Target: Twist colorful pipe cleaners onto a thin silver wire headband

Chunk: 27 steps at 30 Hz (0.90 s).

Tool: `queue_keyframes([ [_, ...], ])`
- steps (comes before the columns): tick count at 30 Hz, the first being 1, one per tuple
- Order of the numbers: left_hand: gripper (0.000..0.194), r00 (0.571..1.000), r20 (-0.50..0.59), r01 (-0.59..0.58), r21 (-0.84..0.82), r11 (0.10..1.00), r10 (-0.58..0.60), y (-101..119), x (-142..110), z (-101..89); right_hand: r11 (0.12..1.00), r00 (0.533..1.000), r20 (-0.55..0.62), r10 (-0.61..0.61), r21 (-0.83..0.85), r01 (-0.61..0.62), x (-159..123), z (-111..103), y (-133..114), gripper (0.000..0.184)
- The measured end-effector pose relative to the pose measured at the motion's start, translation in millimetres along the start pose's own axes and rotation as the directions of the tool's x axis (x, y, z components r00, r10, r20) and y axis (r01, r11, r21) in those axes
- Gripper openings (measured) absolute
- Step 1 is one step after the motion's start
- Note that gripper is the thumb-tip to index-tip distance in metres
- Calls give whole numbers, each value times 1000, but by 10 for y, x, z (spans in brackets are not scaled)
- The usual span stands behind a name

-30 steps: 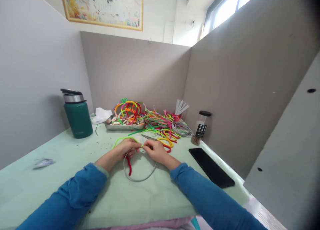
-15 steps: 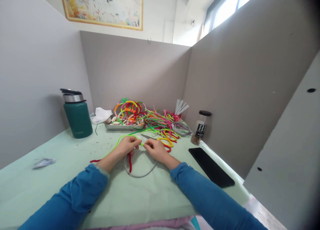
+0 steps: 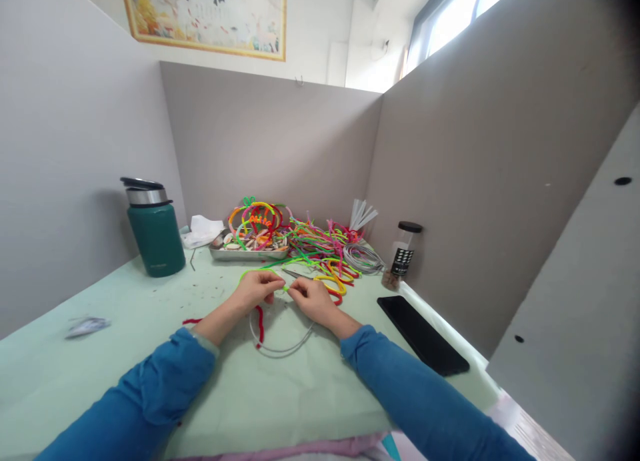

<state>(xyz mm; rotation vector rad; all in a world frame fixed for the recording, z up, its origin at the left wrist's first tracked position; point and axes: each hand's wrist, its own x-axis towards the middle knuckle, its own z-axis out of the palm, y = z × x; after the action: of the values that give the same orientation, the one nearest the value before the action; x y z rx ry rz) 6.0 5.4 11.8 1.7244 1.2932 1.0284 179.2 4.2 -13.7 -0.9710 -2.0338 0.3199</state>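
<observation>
A short red piece of fuzzy stem (image 3: 192,321) shows beside the left wrist. Between the hands, a lime-green, fuzzy chenille stem (image 3: 286,288) is pinched at the fingertips of the left hand (image 3: 255,289) and, just across from it, by those of the right hand (image 3: 313,299). Below, a thin grey wire loop (image 3: 280,352) hangs toward the table, a red fuzzy strand (image 3: 261,327) beside its left side; how the wire is gripped is hidden by the fingers. The stem would be expected to handle as light, soft and easily bent — best taken close to the join — while the wire looks springier and may need to be steadied.

Well to the left of the hands, a teal metal bottle (image 3: 157,237) is seen. Beyond them are ranged a shallow silver metal tray (image 3: 249,255) and a tangle of multicoloured fuzzy stems (image 3: 320,241). Grey-bladed scissors (image 3: 295,273) lie just behind the right hand, where its fingers could be crowded; farther right are a clear black-lidded jar (image 3: 400,257) and a flat black phone (image 3: 423,334).
</observation>
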Motion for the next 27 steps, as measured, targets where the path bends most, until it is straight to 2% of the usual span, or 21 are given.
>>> queue_keyframes([
  [5,37,999,34,20,15,1000,-21,-43,31,8,1000,1000,3,-1,-4,1,5,6,12,15],
  [10,36,998,66,-4,136,991,-5,-71,29,18,1000,1000,3,-11,-19,11,6,16,23,14],
  [16,32,990,86,-135,337,932,113,-39,5,-3,1000,1000,12,5,-23,-5,4,9,9,15],
  [20,31,981,68,-195,346,918,183,-10,-9,-6,1000,1000,19,9,-16,-9,1,0,-7,15],
  [27,34,996,87,-51,296,954,26,-8,-25,-1,1000,1000,15,14,-18,-13,-4,-1,-17,15],
])
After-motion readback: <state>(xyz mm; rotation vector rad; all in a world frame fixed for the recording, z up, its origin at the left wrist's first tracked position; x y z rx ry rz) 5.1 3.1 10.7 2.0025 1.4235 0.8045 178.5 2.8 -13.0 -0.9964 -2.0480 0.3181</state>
